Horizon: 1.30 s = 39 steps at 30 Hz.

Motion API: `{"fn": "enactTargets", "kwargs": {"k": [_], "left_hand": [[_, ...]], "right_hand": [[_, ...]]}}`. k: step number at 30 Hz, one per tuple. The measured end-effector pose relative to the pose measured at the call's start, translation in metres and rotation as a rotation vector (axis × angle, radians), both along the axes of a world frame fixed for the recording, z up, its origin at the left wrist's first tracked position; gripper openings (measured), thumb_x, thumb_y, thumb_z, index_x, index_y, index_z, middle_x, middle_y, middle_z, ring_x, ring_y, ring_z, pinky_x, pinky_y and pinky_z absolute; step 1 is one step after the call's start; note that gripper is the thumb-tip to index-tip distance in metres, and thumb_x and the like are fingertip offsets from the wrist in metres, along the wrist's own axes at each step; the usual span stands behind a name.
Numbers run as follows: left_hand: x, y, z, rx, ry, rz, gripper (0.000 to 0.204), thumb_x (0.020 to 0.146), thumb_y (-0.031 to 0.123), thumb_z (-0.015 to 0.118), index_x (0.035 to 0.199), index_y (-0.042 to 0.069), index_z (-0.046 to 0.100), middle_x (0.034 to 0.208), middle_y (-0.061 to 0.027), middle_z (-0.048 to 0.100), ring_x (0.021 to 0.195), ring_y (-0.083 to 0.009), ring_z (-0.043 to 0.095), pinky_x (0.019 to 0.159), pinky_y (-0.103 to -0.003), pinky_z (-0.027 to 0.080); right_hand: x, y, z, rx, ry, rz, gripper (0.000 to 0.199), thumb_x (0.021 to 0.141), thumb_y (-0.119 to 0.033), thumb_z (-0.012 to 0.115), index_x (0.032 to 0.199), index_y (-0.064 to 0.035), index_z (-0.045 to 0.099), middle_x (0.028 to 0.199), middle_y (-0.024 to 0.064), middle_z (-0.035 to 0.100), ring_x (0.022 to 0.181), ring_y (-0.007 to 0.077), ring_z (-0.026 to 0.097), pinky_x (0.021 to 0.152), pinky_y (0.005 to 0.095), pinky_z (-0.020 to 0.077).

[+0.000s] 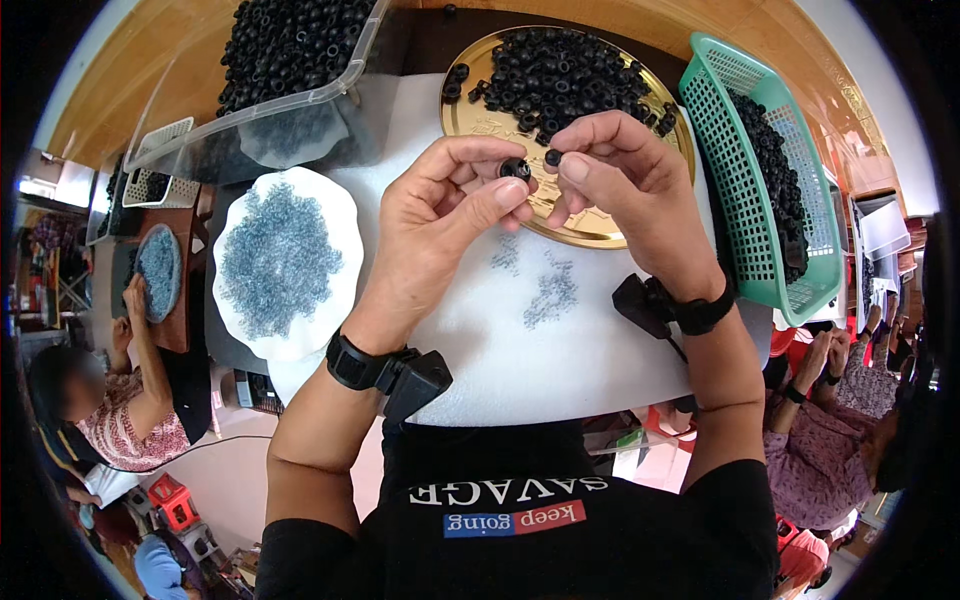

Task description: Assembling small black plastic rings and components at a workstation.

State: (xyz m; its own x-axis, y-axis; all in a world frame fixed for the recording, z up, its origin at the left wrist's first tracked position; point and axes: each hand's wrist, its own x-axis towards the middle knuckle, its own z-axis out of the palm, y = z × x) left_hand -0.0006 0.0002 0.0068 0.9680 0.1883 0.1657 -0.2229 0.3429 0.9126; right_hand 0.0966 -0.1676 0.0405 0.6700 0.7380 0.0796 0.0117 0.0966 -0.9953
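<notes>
My left hand pinches a small round black plastic piece with a hole between thumb and fingers. Close beside it, a smaller black plug-like piece sits in the thumb-and-finger pinch of my right hand. A narrow gap separates the two pieces. Both hands hover over the near edge of a round gold tray, which bears a heap of black plastic pieces. Below my hands, tiny clear-grey spring-like bits lie loose on the white work surface.
At left, a scalloped white plate carries a pile of spring-like bits. A clear plastic tub of black pieces stands behind it. On the right is a green basket with more black pieces. Other people work at both sides.
</notes>
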Motion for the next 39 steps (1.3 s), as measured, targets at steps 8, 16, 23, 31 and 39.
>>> {"fn": "enactTargets", "kwargs": {"k": [8, 16, 23, 31, 39], "left_hand": [[0.000, -0.002, -0.001, 0.070, 0.007, 0.006, 0.025, 0.089, 0.008, 0.064, 0.113, 0.000, 0.058, 0.091, -0.0051, 0.065, 0.080, -0.0089, 0.062, 0.071, -0.021, 0.052], [-0.002, -0.003, -0.003, 0.176, -0.011, 0.020, 0.025, 0.088, 0.005, 0.065, 0.111, 0.000, 0.059, 0.092, -0.0066, 0.066, 0.081, -0.0099, 0.063, 0.073, -0.022, 0.053], [-0.002, -0.004, -0.005, 0.238, 0.010, 0.035, 0.026, 0.087, 0.005, 0.066, 0.111, 0.000, 0.061, 0.094, -0.0047, 0.066, 0.084, -0.0066, 0.062, 0.073, -0.019, 0.053], [-0.004, -0.006, -0.005, 0.278, -0.001, 0.061, 0.025, 0.087, 0.003, 0.066, 0.111, -0.001, 0.062, 0.095, -0.0058, 0.066, 0.083, -0.0088, 0.063, 0.074, -0.021, 0.054], [-0.004, -0.006, -0.005, 0.329, -0.075, 0.064, 0.026, 0.085, 0.002, 0.067, 0.111, 0.000, 0.063, 0.097, -0.0077, 0.065, 0.086, -0.0115, 0.064, 0.077, -0.024, 0.054]], "right_hand": [[-0.008, 0.001, 0.003, -0.003, -0.013, 0.008, 0.018, 0.089, -0.004, 0.060, 0.105, 0.0038, 0.060, 0.094, 0.0066, 0.064, 0.074, 0.0083, 0.061, 0.065, 0.0204, 0.0506], [-0.009, 0.001, 0.001, -0.058, -0.031, -0.026, 0.013, 0.088, -0.003, 0.060, 0.100, 0.0029, 0.060, 0.089, 0.0053, 0.065, 0.072, 0.0075, 0.062, 0.064, 0.0193, 0.0512], [-0.012, 0.006, -0.015, 0.012, -0.472, -0.124, 0.011, 0.084, 0.004, 0.063, 0.095, 0.0022, 0.061, 0.086, 0.0061, 0.064, 0.075, 0.0099, 0.065, 0.068, 0.0218, 0.0543], [-0.010, 0.003, -0.013, -0.041, -0.534, -0.110, 0.011, 0.085, 0.000, 0.064, 0.096, 0.0022, 0.063, 0.083, 0.0060, 0.064, 0.074, 0.0084, 0.063, 0.064, 0.0200, 0.0524], [0.008, -0.007, 0.003, -0.080, 0.102, 0.115, 0.019, 0.086, -0.010, 0.068, 0.099, 0.0010, 0.060, 0.082, 0.0060, 0.065, 0.068, 0.0095, 0.063, 0.065, 0.0233, 0.0552]]}}
